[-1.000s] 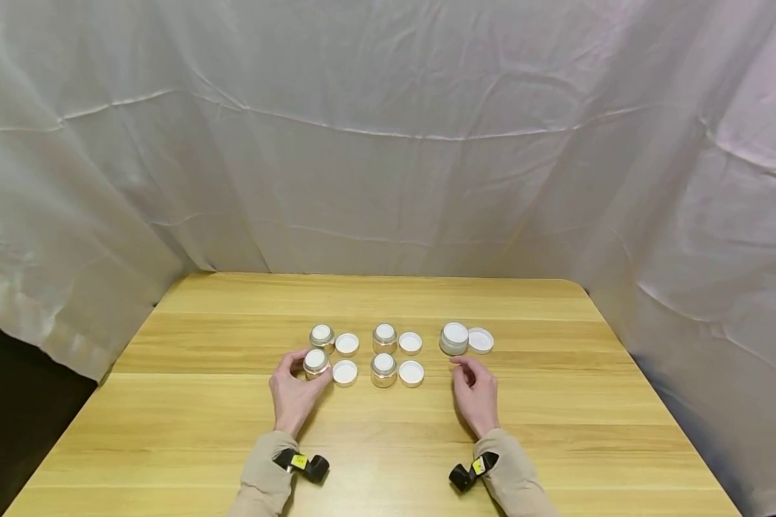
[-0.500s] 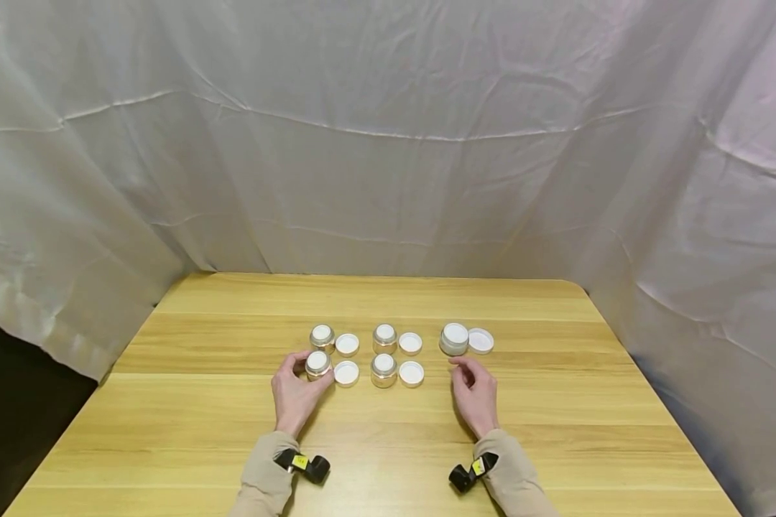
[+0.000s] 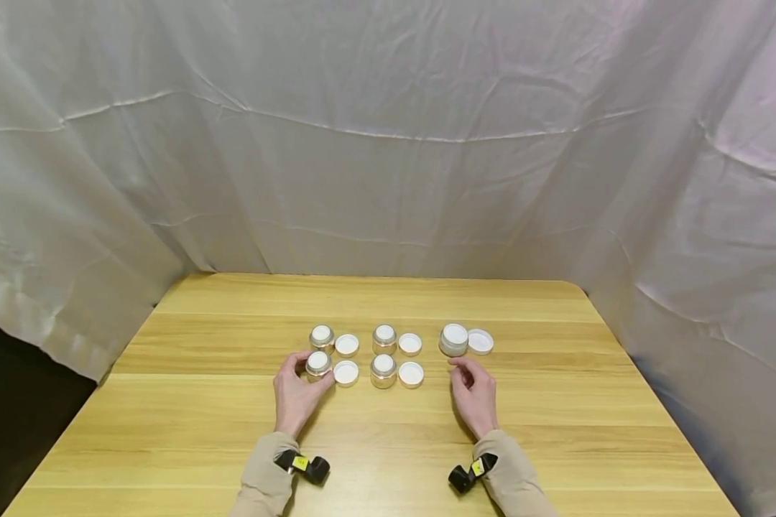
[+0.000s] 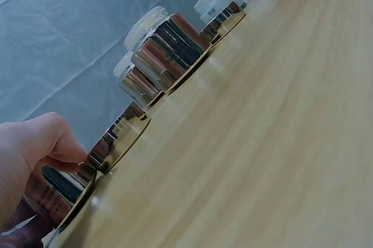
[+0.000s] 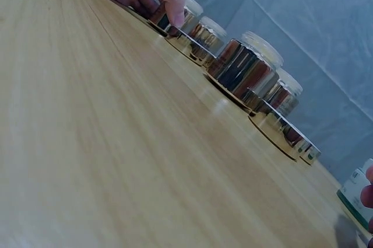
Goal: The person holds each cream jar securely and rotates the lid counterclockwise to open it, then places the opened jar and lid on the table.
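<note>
My left hand holds a small shiny copper-coloured cosmetic jar between thumb and fingers, at the front left of the group. Its white top faces up, and a round lid lies at its right, close to my thumb. In the left wrist view the jar stands upright on the table, partly covered by the fingers. My right hand rests on the table with loosely curled fingers and nothing in them. Just beyond it stands a wider whitish jar, with a lid against its right side.
Behind the held jar is another jar with a lid. Two more metallic jars, the back one and front one, stand mid-table, each with a lid at its right. A grey curtain hangs behind the wooden table.
My left hand has slid the copper-coloured jar slightly to the right and away from me. The right hand and the other jars stay in place.
</note>
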`<move>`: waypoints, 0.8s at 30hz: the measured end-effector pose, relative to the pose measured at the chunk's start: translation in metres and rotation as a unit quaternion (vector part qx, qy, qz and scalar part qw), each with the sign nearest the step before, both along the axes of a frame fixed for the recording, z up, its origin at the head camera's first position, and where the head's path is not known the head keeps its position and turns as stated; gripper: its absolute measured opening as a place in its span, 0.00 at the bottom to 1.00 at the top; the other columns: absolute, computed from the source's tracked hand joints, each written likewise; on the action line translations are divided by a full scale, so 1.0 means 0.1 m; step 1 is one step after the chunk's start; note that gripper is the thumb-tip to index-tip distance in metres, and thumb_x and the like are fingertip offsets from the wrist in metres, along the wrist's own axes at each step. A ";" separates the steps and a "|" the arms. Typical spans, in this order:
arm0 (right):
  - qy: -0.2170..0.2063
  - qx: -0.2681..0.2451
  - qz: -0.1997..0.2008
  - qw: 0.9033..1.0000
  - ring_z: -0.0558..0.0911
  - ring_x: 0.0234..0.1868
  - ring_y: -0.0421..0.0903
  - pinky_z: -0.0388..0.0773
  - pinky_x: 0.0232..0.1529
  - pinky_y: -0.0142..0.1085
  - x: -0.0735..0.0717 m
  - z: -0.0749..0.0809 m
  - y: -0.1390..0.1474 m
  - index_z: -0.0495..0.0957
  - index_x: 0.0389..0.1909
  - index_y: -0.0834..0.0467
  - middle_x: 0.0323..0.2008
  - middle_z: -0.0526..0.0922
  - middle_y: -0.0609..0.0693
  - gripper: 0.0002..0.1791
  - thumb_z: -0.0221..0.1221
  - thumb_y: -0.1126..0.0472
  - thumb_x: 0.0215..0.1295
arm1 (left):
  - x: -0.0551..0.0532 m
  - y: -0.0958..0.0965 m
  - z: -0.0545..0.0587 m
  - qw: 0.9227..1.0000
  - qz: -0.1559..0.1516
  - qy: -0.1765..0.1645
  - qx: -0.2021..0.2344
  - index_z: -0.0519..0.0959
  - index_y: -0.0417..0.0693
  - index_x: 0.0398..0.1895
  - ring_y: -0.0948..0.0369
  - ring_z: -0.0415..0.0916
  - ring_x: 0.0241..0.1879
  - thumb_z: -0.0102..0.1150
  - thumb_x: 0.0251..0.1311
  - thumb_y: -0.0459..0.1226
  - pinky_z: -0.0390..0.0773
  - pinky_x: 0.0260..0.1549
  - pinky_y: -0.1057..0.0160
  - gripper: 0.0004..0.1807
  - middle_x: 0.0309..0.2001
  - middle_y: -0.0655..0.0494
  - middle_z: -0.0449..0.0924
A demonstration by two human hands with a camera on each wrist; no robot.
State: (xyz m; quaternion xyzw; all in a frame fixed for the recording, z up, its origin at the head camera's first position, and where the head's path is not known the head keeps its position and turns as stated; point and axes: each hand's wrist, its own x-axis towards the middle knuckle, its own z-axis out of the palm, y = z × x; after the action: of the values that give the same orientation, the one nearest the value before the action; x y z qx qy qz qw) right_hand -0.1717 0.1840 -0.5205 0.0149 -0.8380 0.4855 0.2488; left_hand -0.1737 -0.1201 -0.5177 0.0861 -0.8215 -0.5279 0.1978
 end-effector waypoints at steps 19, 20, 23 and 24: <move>-0.011 0.005 0.000 1.000 0.70 0.26 0.32 0.69 0.27 0.24 0.00 0.01 0.01 0.85 0.40 0.64 0.25 0.80 0.52 0.11 0.57 0.74 0.61 | 0.00 0.01 0.02 1.000 -0.027 0.002 0.006 0.77 0.36 0.54 0.44 0.79 0.52 0.74 0.44 0.30 0.79 0.58 0.46 0.29 0.51 0.36 0.82; -0.011 0.008 0.001 1.000 0.70 0.26 0.32 0.69 0.27 0.23 0.00 0.01 0.01 0.85 0.40 0.64 0.25 0.80 0.52 0.10 0.57 0.74 0.61 | 0.00 0.01 0.02 1.000 -0.027 0.002 0.007 0.76 0.36 0.54 0.44 0.79 0.52 0.74 0.44 0.30 0.79 0.58 0.45 0.30 0.51 0.36 0.82; -0.013 0.014 0.010 1.000 0.71 0.27 0.32 0.71 0.28 0.23 0.00 0.00 0.03 0.85 0.40 0.63 0.27 0.81 0.51 0.10 0.59 0.72 0.60 | 0.00 0.01 0.03 0.999 -0.029 -0.001 0.015 0.75 0.37 0.55 0.45 0.79 0.53 0.75 0.44 0.30 0.78 0.59 0.46 0.31 0.52 0.37 0.81; -0.015 0.015 0.015 1.000 0.72 0.27 0.31 0.72 0.28 0.23 0.00 0.00 0.04 0.85 0.41 0.63 0.27 0.81 0.51 0.10 0.60 0.72 0.59 | 0.00 0.01 0.03 0.999 -0.030 -0.003 0.017 0.75 0.37 0.55 0.45 0.79 0.54 0.75 0.44 0.31 0.78 0.59 0.47 0.31 0.53 0.37 0.81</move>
State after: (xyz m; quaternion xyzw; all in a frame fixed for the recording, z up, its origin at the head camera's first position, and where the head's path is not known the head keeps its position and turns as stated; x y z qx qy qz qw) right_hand -0.1715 0.1880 -0.5202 0.0236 -0.8485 0.4769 0.2283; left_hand -0.1734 -0.1190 -0.5147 0.0663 -0.8149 -0.5476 0.1782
